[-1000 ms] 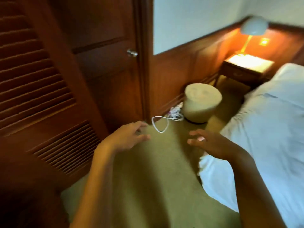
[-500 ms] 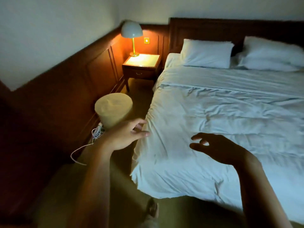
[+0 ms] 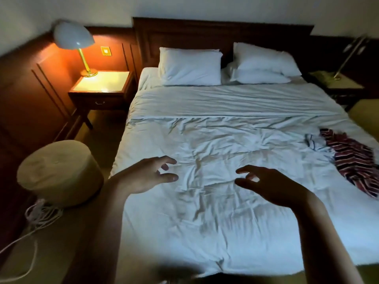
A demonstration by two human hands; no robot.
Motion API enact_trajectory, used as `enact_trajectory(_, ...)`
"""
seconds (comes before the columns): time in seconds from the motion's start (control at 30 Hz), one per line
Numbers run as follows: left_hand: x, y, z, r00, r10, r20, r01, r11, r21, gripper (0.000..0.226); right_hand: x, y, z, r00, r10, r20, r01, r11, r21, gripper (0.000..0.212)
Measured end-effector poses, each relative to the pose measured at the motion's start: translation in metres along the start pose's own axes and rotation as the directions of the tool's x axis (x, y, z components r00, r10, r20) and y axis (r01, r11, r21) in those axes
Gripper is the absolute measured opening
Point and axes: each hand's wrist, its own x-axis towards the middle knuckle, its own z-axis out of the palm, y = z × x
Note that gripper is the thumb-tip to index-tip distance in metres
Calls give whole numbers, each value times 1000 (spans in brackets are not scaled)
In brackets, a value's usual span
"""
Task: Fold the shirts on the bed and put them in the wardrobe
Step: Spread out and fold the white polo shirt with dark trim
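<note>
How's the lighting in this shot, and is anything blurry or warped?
Head view: the room is dim; the lamp casts warm orange light on the nightstand, while the bed looks cool blue-white. Head view: wide-angle distortion bows the headboard; the striped shirt at the right edge, the left hand and the right hand are softened by motion blur.

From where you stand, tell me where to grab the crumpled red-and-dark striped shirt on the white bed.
Probably its left edge, by the pale bunched cloth, coming from the left with the right hand: the red-and-dark striped shirt lies heaped at the white bed's right side, partly out of frame.
</note>
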Motion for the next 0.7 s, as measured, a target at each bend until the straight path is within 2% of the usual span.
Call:
enact_trajectory(0.13, 76, 57, 8, 996, 40, 81, -44, 998, 54, 54, 29, 60, -46, 999, 33, -30, -32, 999, 44, 41)
enact_trajectory(0.37, 181, 145, 57, 997, 6, 75, -15, 992, 124, 53, 82, 185, -140, 1000, -1, -28, 0, 1000, -20, 41)
enact_trajectory(0.5, 234, 201, 95, 994, -40, 102, 25, 988, 150, 59, 101, 262, -204, 998, -47, -42, 44, 997, -71, 42)
enact_trajectory(0.63, 289, 271, 127, 985, -22, 172, -2, 990, 140, 79, 102, 326, -256, 998, -38, -54, 32, 994, -100, 35)
enact_trajectory(0.7, 318, 307, 142, 979, 4, 206, -38, 986, 161, 71, 103, 357, -275, 996, -31, -79, 24, 995, -92, 30)
